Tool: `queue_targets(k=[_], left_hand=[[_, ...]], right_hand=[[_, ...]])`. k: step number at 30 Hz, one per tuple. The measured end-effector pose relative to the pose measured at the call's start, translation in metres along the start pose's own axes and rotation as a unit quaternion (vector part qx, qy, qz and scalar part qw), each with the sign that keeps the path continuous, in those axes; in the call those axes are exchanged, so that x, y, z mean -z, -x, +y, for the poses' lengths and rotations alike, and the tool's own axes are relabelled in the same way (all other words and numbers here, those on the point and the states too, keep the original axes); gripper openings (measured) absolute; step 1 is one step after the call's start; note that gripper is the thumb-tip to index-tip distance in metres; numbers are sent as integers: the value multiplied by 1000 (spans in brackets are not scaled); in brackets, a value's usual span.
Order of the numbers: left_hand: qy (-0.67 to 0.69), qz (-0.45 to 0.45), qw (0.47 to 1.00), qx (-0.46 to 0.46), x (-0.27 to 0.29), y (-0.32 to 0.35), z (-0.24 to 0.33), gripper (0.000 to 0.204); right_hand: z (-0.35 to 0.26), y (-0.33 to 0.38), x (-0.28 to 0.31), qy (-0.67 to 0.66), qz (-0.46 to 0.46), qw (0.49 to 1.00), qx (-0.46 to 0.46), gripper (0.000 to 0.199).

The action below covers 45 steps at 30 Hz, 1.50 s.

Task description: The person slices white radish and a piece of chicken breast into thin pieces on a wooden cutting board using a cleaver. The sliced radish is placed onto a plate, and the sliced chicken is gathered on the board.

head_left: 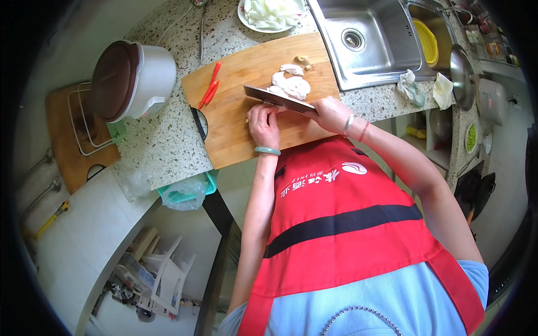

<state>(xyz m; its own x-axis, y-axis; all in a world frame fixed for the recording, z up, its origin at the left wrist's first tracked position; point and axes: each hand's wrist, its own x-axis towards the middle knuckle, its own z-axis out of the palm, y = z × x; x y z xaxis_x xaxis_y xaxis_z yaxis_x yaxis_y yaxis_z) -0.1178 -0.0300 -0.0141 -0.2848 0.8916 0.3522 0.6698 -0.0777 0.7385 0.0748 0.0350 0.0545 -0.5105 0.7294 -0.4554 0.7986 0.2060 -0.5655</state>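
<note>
My right hand (332, 115) is closed round the handle of a cleaver (274, 99). Its broad blade points left across a wooden cutting board (235, 147). Beside the blade, my left hand (263, 124) has its fingers curled down on a piece of pale meat, which the fingers and the blade partly hide. More pale meat (291, 85) lies on the far side of the blade, in slices or lumps. Past it sits a small brown piece that looks like ginger (303, 60). Several red chilies (210, 92) lie at the board's left side.
A plate of pale sliced vegetable (270, 14) stands beyond the board. To the right is a steel sink (370, 33) with a yellow basket (426, 42) and cloths (409, 87) near it. A lidded white pot (151, 78) stands left; a green bin (188, 193) hangs below the counter edge.
</note>
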Motion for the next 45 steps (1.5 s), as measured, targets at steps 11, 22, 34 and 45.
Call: queue_targets(k=[11, 22, 34, 45], left_hand=[[33, 67, 995, 70, 8, 15, 18, 15], [-10, 48, 998, 30, -8, 11, 14, 12], [-16, 18, 1000, 19, -5, 8, 17, 8], [-3, 21, 999, 36, -7, 11, 16, 9]], right_hand=[[-5, 24, 13, 9, 84, 996, 30, 32], [4, 23, 12, 41, 5, 999, -20, 34], [-8, -3, 8, 12, 79, 997, 3, 32], [-5, 22, 0, 23, 2, 998, -53, 30]])
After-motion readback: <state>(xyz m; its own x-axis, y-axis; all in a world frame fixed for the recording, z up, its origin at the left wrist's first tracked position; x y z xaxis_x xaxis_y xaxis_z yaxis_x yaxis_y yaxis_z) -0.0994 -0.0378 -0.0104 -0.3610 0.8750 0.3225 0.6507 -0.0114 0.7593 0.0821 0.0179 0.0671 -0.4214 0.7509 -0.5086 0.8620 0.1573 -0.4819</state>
